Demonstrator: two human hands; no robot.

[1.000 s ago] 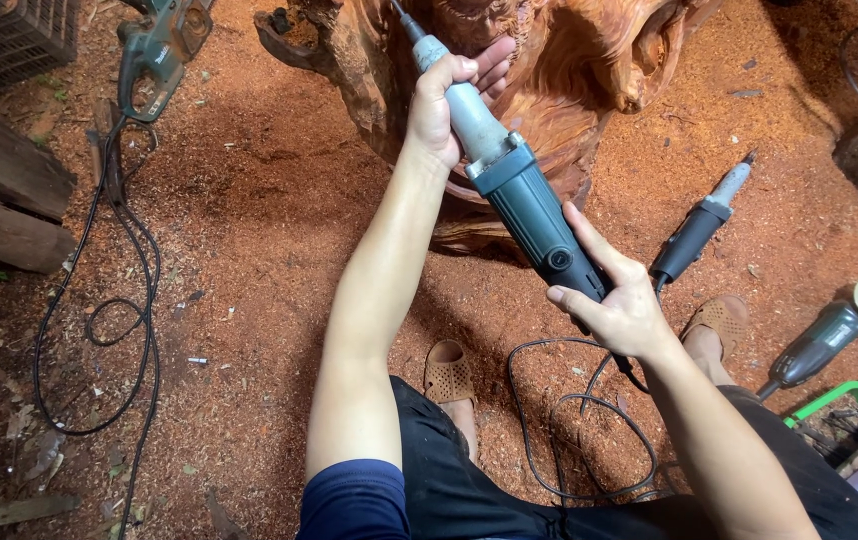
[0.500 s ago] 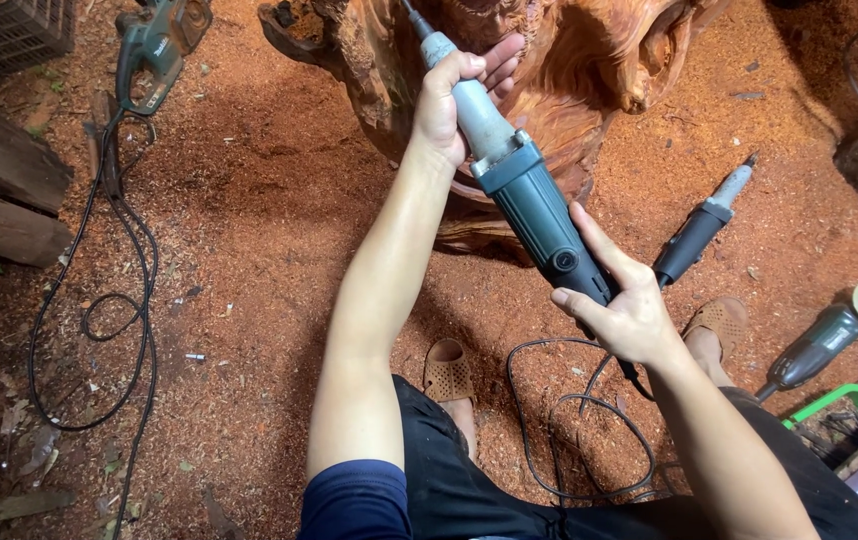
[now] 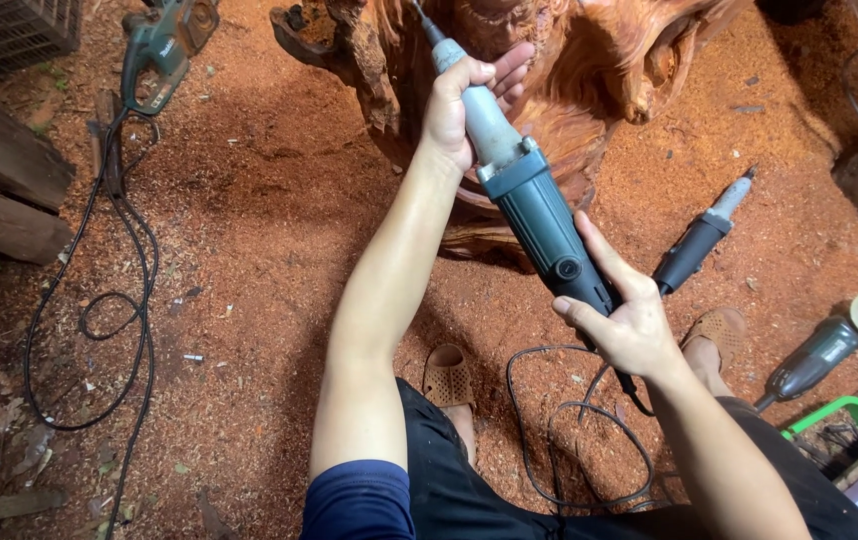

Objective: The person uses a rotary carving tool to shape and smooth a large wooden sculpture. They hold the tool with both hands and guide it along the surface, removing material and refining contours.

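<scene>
From the head view, I held the long teal-and-grey electric die grinder [image 3: 529, 205] slanting from the lower right up toward the top centre of the frame. My left hand [image 3: 464, 100] had its grip wrapped around the pale grey neck, fingers partly spread, close behind the bit. My right hand [image 3: 629, 325] had its grip closed around the dark rear handle, thumb laid along the body. The bit stood against the reddish carved tree-root stump [image 3: 589, 70] at the top of the frame.

To work well here, I judged, I needed the front hand steering and the rear hand steadying, with light pressure, and the black power cord [image 3: 569, 430] looping at lower centre kept clear of my sandalled feet [image 3: 449, 378]. A second dark grinder [image 3: 697, 245] lay on the sawdust floor [image 3: 249, 250] to the right.
</scene>
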